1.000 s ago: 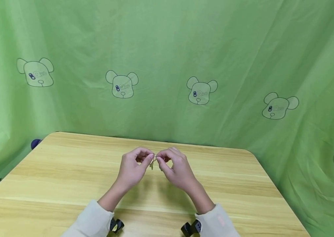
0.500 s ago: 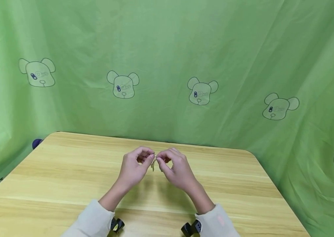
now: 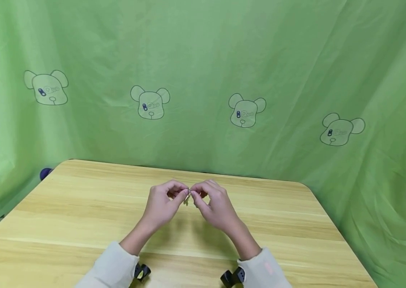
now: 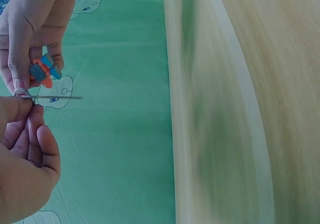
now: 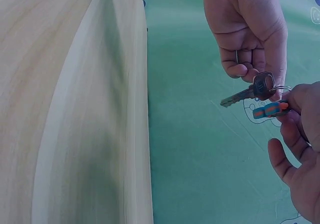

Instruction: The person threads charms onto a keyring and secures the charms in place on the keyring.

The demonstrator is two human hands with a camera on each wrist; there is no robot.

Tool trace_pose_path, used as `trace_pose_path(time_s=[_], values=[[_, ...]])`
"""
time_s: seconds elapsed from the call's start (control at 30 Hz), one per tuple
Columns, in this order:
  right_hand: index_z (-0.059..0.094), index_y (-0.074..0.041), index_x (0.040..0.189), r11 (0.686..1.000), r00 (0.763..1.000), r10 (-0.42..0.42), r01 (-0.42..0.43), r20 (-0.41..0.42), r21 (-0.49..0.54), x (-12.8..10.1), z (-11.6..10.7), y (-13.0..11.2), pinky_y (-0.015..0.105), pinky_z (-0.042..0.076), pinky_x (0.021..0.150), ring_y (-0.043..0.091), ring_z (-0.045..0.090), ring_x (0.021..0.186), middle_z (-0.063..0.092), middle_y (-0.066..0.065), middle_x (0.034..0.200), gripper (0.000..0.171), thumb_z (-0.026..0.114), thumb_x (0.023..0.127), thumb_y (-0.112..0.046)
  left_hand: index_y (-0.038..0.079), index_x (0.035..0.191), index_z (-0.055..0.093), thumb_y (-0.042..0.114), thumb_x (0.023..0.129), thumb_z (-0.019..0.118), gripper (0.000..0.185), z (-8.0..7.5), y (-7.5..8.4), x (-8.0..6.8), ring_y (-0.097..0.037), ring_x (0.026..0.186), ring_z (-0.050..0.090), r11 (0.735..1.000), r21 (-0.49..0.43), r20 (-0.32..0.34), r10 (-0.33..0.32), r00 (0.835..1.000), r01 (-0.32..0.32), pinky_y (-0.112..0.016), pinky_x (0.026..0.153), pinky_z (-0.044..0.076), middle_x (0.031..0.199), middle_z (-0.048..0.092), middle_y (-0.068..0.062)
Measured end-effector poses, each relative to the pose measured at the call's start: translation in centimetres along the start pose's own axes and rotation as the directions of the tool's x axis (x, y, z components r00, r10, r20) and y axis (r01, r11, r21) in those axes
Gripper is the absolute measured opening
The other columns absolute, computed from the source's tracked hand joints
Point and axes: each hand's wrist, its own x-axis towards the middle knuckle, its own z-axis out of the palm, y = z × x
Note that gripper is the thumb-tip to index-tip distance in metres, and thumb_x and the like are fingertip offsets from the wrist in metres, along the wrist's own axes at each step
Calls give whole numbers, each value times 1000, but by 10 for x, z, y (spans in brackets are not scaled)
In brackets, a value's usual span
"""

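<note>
- Holding a small key ring (image 5: 283, 89) between them, both hands raised just above the middle of a wooden tabletop (image 3: 62, 208), fingertips meeting.
- Left hand (image 3: 163, 202): thumb and forefinger pinched on the ring, other fingers curled loosely into the palm.
- Right hand (image 3: 213, 204): thumb and forefinger pinched at the ring from the other side, remaining fingers curled under.
- Hanging from the ring, a silver key (image 5: 247, 91), blade pointing away from the hands; seen edge-on as a thin line in the left wrist view (image 4: 52, 97).
- Also on the ring, a small orange and blue charm (image 5: 270, 109), tucked against the right fingertips; shown in the left wrist view (image 4: 44, 70) held between right thumb and fingers.
- Ring, key and charm all clear of the tabletop, not touching it.
- Pale sleeves (image 3: 114, 268) at both wrists, with black camera mounts (image 3: 232, 277) at the near edge.
- Behind and around the tabletop, a green cloth (image 3: 203, 60) printed with bear heads.
- Beside the far left corner, a small dark blue object (image 3: 44, 173), too little showing to identify.
</note>
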Motion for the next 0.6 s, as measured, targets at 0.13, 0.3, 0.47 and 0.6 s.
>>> trace_pose_path(time_s=[0.13, 0.3, 0.47, 0.6], values=[[72, -5, 99, 1000, 1000, -5, 5, 1, 0, 0, 0, 1, 24, 51, 66, 11, 59, 78, 66, -3, 82, 6, 69, 96, -2, 8, 96, 76, 4, 93, 74, 5, 0, 1, 1, -14, 70, 63, 1000, -10, -1, -20, 1000, 20, -26, 64, 55, 80, 71, 3], [72, -5, 99, 1000, 1000, 9, -9, 10, -3, 0, 0, 0, 24, 51, 66, 10, 58, 78, 66, -3, 83, 5, 69, 96, -4, 8, 96, 75, 4, 93, 74, 5, -1, 2, 1, -15, 70, 63, 999, -8, -4, -34, 999, 34, -27, 65, 55, 80, 71, 3], [72, -6, 98, 1000, 1000, 8, -8, 8, -4, 0, 0, -1, 23, 51, 65, 9, 58, 78, 65, -4, 82, 4, 69, 95, -4, 7, 96, 75, 5, 93, 74, 3, -2, 3, 1, -15, 71, 63, 999, -10, -10, -32, 999, 31, -26, 65, 55, 80, 71, 3], [71, -6, 98, 1000, 1000, 8, -8, 8, 4, 0, -1, -1, 23, 51, 64, 8, 58, 77, 64, -5, 81, 4, 69, 95, -4, 5, 96, 75, 6, 93, 74, 3, -3, 4, 2, -15, 71, 62, 1000, -12, -15, -23, 1000, 22, -26, 65, 54, 80, 71, 1]])
